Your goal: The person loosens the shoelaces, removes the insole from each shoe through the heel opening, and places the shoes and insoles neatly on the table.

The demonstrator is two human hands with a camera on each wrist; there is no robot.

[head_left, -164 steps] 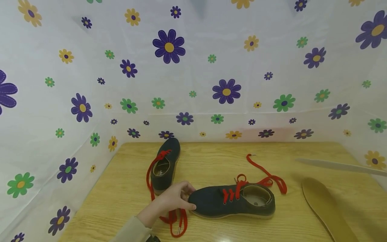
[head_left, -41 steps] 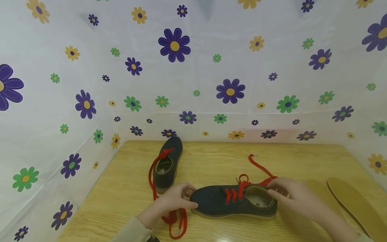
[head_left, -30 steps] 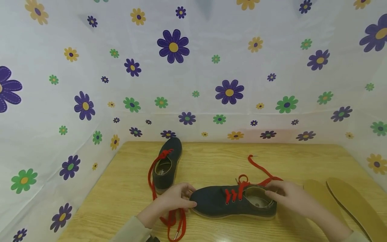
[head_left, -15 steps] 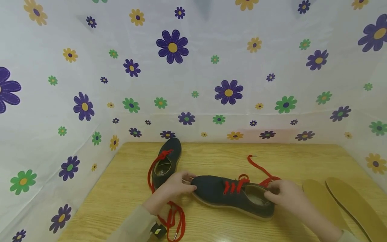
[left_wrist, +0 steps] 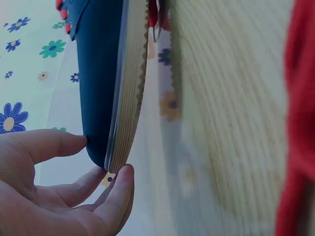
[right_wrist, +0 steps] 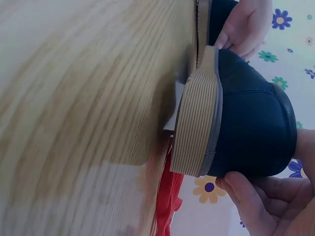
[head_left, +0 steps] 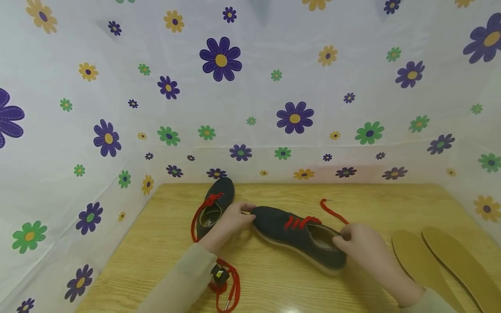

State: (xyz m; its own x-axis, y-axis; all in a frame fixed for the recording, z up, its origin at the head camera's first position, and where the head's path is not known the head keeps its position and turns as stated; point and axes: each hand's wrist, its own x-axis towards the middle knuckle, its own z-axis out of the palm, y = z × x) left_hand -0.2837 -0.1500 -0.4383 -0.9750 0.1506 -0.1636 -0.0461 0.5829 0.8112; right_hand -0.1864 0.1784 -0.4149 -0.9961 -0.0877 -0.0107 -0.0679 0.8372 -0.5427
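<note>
A dark navy shoe (head_left: 278, 226) with red laces is held slightly above the table between my two hands, toe to the left and tilted away, heel nearer me. My left hand (head_left: 232, 219) pinches the toe; in the left wrist view its fingers (left_wrist: 120, 196) are at the sole's tip and the thumb side is on the upper. My right hand (head_left: 364, 248) grips the heel collar, thumb at the opening's rim. In the right wrist view the shoe's ribbed tan sole (right_wrist: 197, 128) stands clear of the wood. Its red lace (head_left: 332, 212) trails behind the right hand.
The second navy shoe (head_left: 224, 189) stands at the back left, partly behind my left hand. Its red lace (head_left: 236, 287) lies looped near a small black device (head_left: 220, 274) at my left wrist. Two tan insoles (head_left: 416, 261) lie side by side at right. Flowered white sheeting surrounds the table.
The right hand came to the shoe's heel, and a second insole now lies beside the first. Over the last half second both hands raised the shoe and shifted it away, its toe swinging farther back.
</note>
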